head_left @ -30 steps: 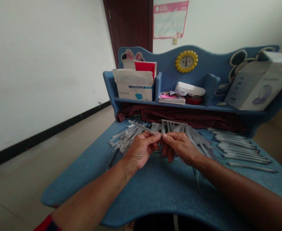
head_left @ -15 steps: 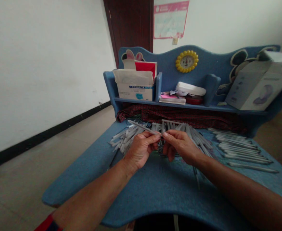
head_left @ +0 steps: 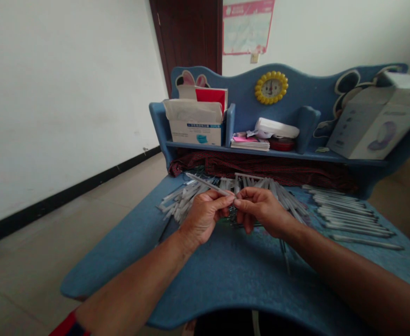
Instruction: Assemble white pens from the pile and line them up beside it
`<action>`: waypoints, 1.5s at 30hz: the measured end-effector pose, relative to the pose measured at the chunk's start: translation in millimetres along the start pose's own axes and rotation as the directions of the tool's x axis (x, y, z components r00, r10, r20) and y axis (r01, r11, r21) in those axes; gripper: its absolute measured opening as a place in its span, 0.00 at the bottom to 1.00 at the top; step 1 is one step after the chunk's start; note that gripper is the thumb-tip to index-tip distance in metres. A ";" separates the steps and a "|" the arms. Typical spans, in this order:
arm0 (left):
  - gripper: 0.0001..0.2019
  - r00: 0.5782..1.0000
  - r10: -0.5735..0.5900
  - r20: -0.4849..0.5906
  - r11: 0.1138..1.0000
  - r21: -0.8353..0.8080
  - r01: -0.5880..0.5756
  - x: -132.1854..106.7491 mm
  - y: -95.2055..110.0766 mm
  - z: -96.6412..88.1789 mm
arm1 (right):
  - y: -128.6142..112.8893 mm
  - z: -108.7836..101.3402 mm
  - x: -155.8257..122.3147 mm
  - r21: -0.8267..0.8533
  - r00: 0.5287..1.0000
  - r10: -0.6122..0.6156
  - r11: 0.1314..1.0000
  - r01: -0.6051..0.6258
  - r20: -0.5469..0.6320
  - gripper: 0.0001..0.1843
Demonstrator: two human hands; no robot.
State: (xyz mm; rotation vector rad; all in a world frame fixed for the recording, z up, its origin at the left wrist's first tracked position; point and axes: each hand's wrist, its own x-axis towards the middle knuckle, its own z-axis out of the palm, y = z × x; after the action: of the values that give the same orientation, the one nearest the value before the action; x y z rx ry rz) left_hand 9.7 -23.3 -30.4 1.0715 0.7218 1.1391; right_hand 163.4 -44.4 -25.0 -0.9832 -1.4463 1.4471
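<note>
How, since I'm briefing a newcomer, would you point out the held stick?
At the blue desk, look over the middle, where the left hand and right hand meet. The slim pale stick slants away leftward from the left hand; unlike the sticks lying around, it is held.

The person's left hand (head_left: 203,214) holds a slim pale stick (head_left: 208,184), and the right hand (head_left: 263,210) pinches at its near end. Similar sticks lie heaped behind on the blue desk (head_left: 226,275), with a neater row (head_left: 354,216) to the right, below a yellow-rimmed clock (head_left: 271,87).
</note>
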 end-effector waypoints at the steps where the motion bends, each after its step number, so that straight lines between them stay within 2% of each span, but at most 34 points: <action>1: 0.07 1.000 0.001 0.003 1.000 0.005 -0.001 -0.2 0.4 0.1 | -0.5 0.2 -0.3 0.007 1.000 -0.006 1.000 0.006 0.006 0.17; 15: 0.07 0.996 0.037 0.076 0.999 0.026 -0.039 -4.3 11.6 2.9 | 3.2 -2.9 -1.2 0.278 0.977 0.024 0.957 -0.083 0.210 0.16; 19: 0.08 0.996 0.026 0.080 1.000 0.009 -0.027 -2.8 11.7 1.2 | 1.2 -2.4 -2.0 0.299 0.974 0.033 0.949 -0.101 0.223 0.17; 21: 0.09 0.998 0.033 0.044 0.998 -0.063 -0.030 -0.9 12.6 0.0 | 0.3 -0.8 -2.3 0.296 0.981 0.027 0.951 -0.085 0.193 0.17; 24: 0.09 0.997 0.045 -0.070 0.977 -0.203 -0.058 2.4 14.9 -1.9 | 1.3 2.6 -2.2 0.259 0.992 0.022 0.964 -0.054 0.125 0.17; 28: 0.08 0.989 0.019 -0.144 0.962 -0.269 -0.057 4.3 17.2 -3.0 | 4.6 6.0 -2.3 0.233 0.996 0.011 0.972 -0.032 0.093 0.16; 33: 0.09 0.990 0.077 -0.119 0.967 -0.235 -0.103 2.3 18.9 -2.6 | 3.8 7.1 -5.4 0.290 0.985 0.026 0.954 -0.076 0.170 0.16; 38: 0.10 0.992 0.122 -0.040 0.981 -0.145 -0.126 0.2 24.4 -4.5 | 3.4 10.5 -8.4 0.350 0.967 0.048 0.927 -0.136 0.250 0.15; 40: 0.10 0.991 0.128 -0.031 0.984 -0.122 -0.131 0.8 27.4 -6.6 | 5.1 12.0 -8.4 0.316 0.964 0.071 0.936 -0.152 0.255 0.17; 42: 0.11 0.987 0.153 -0.048 0.982 -0.105 -0.157 2.5 31.3 -9.9 | 7.4 13.9 -7.7 0.205 0.967 0.115 0.965 -0.163 0.227 0.20; 43: 0.11 0.981 0.179 -0.069 0.978 -0.097 -0.186 3.8 33.7 -12.0 | 8.5 15.4 -7.2 0.102 0.968 0.144 0.981 -0.167 0.204 0.21; 45: 0.12 0.959 0.250 -0.132 0.963 -0.073 -0.261 6.5 39.2 -16.7 | 9.3 20.8 -5.9 -0.217 0.974 0.163 0.968 -0.128 0.155 0.20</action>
State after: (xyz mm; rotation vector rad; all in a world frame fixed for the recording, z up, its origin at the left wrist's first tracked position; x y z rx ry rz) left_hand -17.1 -10.2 0.7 1.0466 0.6320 1.4561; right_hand 145.5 -56.7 -34.0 -1.1348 -1.7067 1.5423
